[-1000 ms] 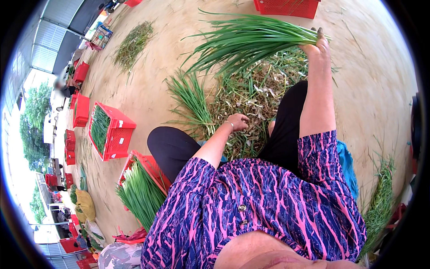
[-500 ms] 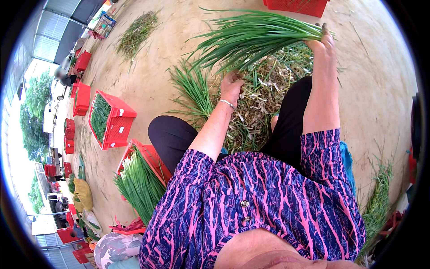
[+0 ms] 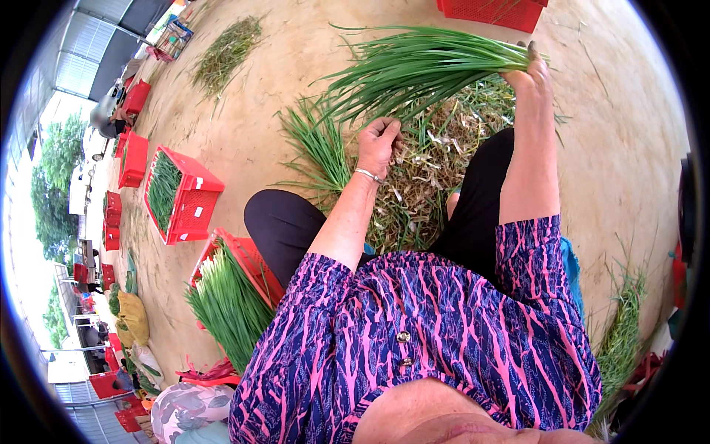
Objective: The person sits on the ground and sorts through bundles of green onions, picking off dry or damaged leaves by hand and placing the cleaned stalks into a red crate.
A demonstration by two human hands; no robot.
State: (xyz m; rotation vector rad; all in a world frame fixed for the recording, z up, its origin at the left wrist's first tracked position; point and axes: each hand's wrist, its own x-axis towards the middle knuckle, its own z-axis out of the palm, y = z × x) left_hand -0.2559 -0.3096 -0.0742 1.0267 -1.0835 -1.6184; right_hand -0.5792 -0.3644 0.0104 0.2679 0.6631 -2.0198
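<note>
My right hand point(image 3: 529, 74) is closed round the pale stem end of a large bunch of chives point(image 3: 429, 66). The bunch lies nearly level above the ground, its long green leaves fanning left and drooping at the tips. Just under those tips is my left hand point(image 3: 377, 146), wearing a bracelet, with thumb and fingers pinched together; what they hold, if anything, does not show. Below both hands, between my knees, is a heap of withered leaves and trimmings point(image 3: 421, 177). A smaller loose bunch of chives point(image 3: 318, 148) lies on the ground left of my left hand.
Beside my left knee a tilted red crate point(image 3: 255, 263) holds chives point(image 3: 229, 303). Another red crate point(image 3: 198, 203) of greens stands farther left, and a red crate point(image 3: 495, 13) is at the far edge. Loose grass piles point(image 3: 228, 55) lie on the floor. A person point(image 3: 111, 126) sits far left.
The bunch in my right hand has dropped slightly nearer to me. My left hand has shifted a little left and its fingers have drawn into a pinch.
</note>
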